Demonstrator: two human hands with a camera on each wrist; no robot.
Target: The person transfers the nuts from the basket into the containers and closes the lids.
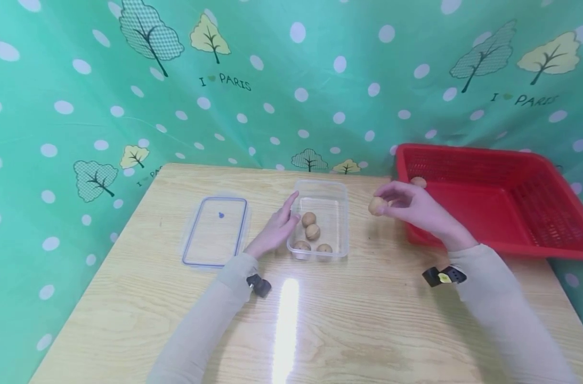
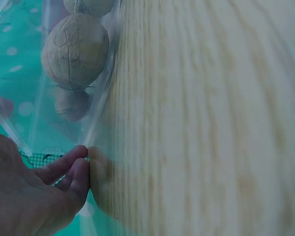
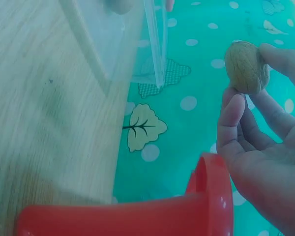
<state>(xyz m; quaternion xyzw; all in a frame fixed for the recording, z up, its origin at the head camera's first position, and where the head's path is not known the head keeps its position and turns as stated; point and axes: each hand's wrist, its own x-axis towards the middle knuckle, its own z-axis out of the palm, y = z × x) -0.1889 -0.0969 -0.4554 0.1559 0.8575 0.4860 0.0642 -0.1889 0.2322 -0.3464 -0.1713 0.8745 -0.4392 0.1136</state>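
Between thumb and fingertips my right hand [image 1: 416, 208] pinches a walnut [image 3: 246, 68], held up between the clear plastic box [image 1: 344, 218] and the red basket [image 1: 478, 210]. Several walnuts [image 1: 313, 232] lie inside the box, mostly toward its near end. My left hand [image 1: 275, 229] is at the box's left side, fingers extended, thumb at the rim. In the left wrist view its fingertips [image 2: 79, 152] are right by the box's lower edge, and walnuts show through the wall. Another walnut [image 1: 418, 182] shows in the basket's left corner.
Left of the box, a clear lid [image 1: 215, 234] with a blue seal lies flat on the wooden table [image 1: 368, 320]. The basket reaches past the table's right side. A green patterned cloth [image 1: 272, 64] hangs behind the table.
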